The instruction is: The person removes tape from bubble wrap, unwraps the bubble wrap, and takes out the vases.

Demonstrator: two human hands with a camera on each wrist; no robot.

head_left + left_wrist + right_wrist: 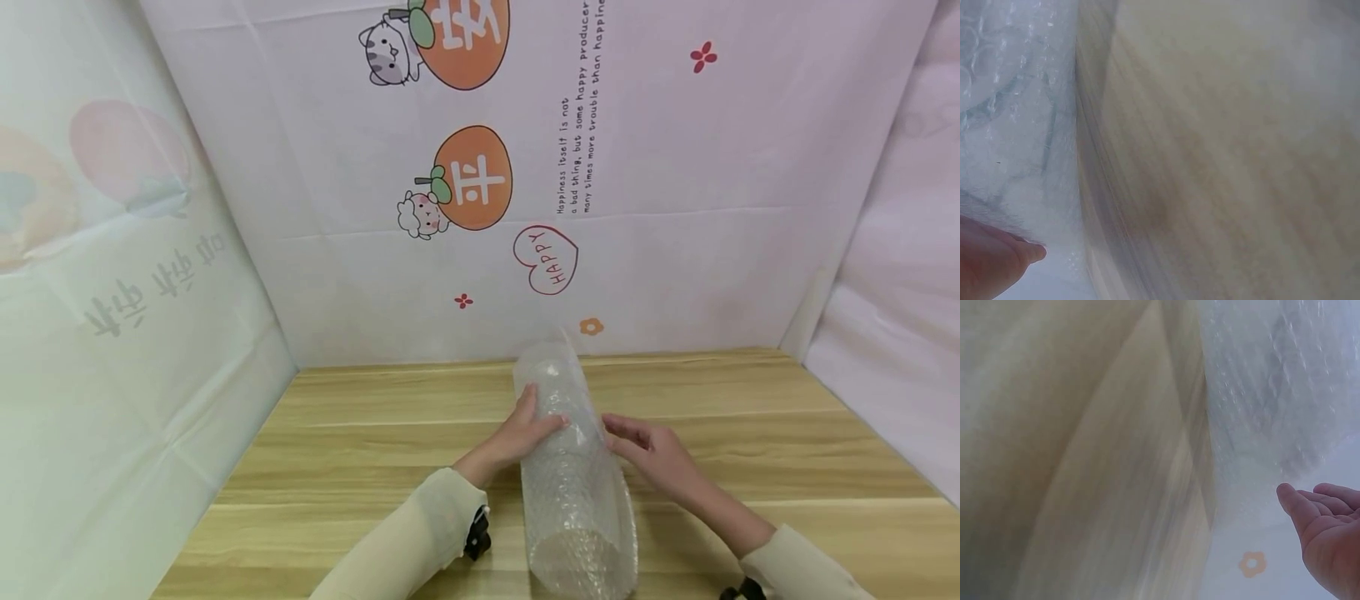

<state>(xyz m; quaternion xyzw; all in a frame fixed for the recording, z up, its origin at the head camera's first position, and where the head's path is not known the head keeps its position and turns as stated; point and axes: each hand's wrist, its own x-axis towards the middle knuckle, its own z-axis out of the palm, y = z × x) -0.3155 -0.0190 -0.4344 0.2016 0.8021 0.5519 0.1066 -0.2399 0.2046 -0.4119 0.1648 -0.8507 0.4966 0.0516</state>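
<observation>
A clear roll of bubble wrap (573, 500) lies lengthwise on the wooden table, its near end toward the camera and a loose edge along its right side. The left hand (521, 429) rests on the roll's left side with thumb and fingers spread. At the roll's right edge is the right hand (656, 454), fingers slightly bent, holding nothing. In the left wrist view, part of the left hand (994, 259) lies against the wrap (1016, 144). The right wrist view has the right hand (1329, 531) beside the wrap (1266, 394), its fingers relaxed.
The wooden table (360, 467) spreads to both sides of the roll. A white printed cloth (660, 250) hangs behind it, with a left cloth wall (150, 375) and a right cloth wall (900, 333). Dark bands show at both wrists.
</observation>
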